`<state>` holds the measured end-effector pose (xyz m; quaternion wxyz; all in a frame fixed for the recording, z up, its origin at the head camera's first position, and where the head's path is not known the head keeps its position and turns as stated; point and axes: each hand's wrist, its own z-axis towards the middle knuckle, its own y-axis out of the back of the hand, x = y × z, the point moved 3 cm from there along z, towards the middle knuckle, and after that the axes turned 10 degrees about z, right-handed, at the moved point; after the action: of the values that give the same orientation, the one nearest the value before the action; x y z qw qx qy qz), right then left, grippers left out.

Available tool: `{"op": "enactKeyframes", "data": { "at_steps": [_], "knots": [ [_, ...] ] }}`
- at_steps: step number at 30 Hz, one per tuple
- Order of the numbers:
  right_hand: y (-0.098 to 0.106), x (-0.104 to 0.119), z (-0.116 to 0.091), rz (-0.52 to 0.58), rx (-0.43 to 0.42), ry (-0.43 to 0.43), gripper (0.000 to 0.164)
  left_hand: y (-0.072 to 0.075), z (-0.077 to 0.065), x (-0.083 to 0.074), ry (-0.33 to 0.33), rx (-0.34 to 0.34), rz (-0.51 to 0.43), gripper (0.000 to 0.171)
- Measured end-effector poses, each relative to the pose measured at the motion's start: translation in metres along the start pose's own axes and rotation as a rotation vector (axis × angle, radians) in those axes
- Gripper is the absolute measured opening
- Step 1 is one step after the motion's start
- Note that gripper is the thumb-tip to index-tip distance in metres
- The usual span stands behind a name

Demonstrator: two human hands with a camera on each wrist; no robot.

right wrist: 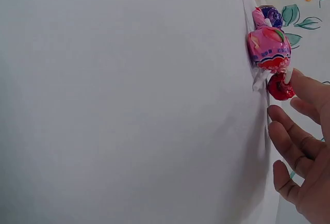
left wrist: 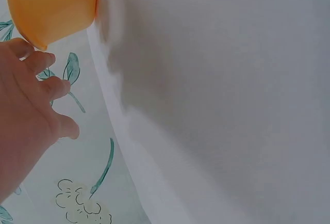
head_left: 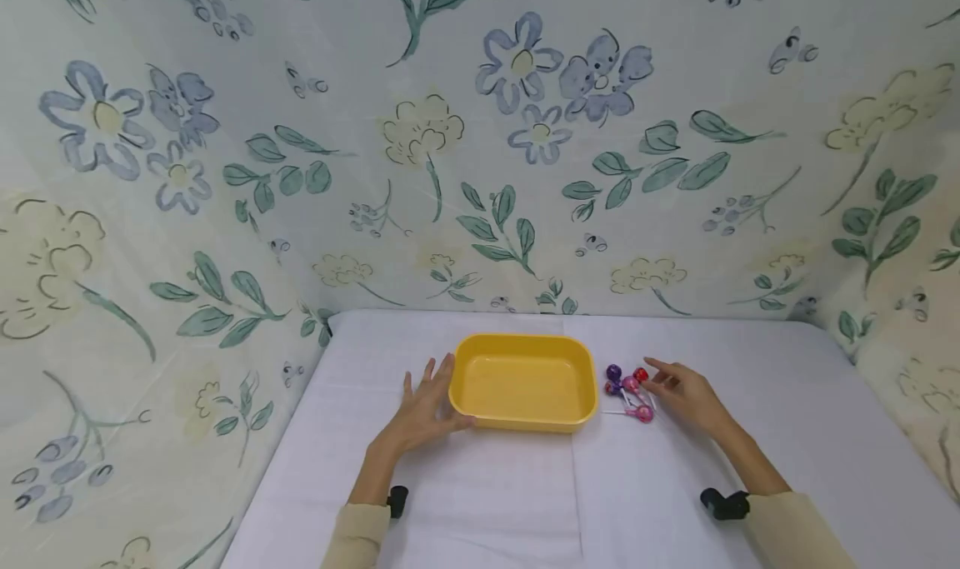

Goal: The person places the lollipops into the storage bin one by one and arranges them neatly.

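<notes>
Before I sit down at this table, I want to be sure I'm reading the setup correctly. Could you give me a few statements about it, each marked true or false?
1. The left hand is at the left end of the yellow tray. True.
2. The tray is upside down. False: its open side faces up.
3. The lollipops lie to the right of the tray. True.
4. The right hand is inside the tray. False: it is outside, with its fingers close to the lollipops.
5. Every lollipop is purple. False: pink and red ones show as well.
6. The tray stands on a white cloth. True.
</notes>
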<state>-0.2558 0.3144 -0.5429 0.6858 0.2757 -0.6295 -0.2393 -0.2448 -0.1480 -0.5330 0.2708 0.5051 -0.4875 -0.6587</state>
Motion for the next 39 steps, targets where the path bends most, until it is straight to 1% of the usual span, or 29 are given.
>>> {"op": "enactKeyframes", "data": {
  "at_steps": [5,9,18,20,23,27,30,32,34,36,39],
  "knots": [
    [-0.004,-0.003,0.006,0.013,0.007,-0.025,0.049,-0.001,0.002,0.0,-0.004,-0.002,0.007,0.119],
    [-0.007,-0.004,0.01,0.012,0.013,-0.016,0.042,-0.001,0.003,0.0,-0.01,-0.015,0.003,0.118],
    [-0.003,-0.008,0.016,0.003,0.041,-0.029,0.037,-0.002,0.004,-0.002,-0.005,-0.011,0.002,0.115],
    [-0.001,-0.008,0.017,0.003,0.033,-0.031,0.036,-0.001,0.004,-0.002,0.0,-0.013,0.0,0.115],
    [0.004,-0.004,0.017,0.005,-0.015,-0.052,0.037,-0.001,0.004,-0.002,0.004,-0.01,-0.001,0.116],
    [0.011,0.013,0.019,0.029,-0.104,-0.058,0.04,-0.002,0.004,0.0,0.006,0.002,-0.002,0.116],
    [0.012,0.034,0.023,0.07,-0.151,-0.023,0.042,-0.001,0.004,0.0,0.007,0.015,-0.004,0.116],
    [0.008,0.049,0.027,0.104,-0.166,-0.001,0.043,0.0,0.003,0.0,0.009,0.02,-0.006,0.116],
    [0.001,0.064,0.032,0.139,-0.161,0.028,0.041,0.001,0.003,0.0,0.009,0.023,-0.007,0.116],
    [-0.009,0.08,0.038,0.163,-0.136,0.046,0.04,0.0,0.004,0.0,0.006,0.019,-0.012,0.116],
    [-0.029,0.102,0.046,0.195,-0.083,0.049,0.037,-0.001,0.005,0.0,-0.001,0.021,-0.019,0.116]
  ]
}}
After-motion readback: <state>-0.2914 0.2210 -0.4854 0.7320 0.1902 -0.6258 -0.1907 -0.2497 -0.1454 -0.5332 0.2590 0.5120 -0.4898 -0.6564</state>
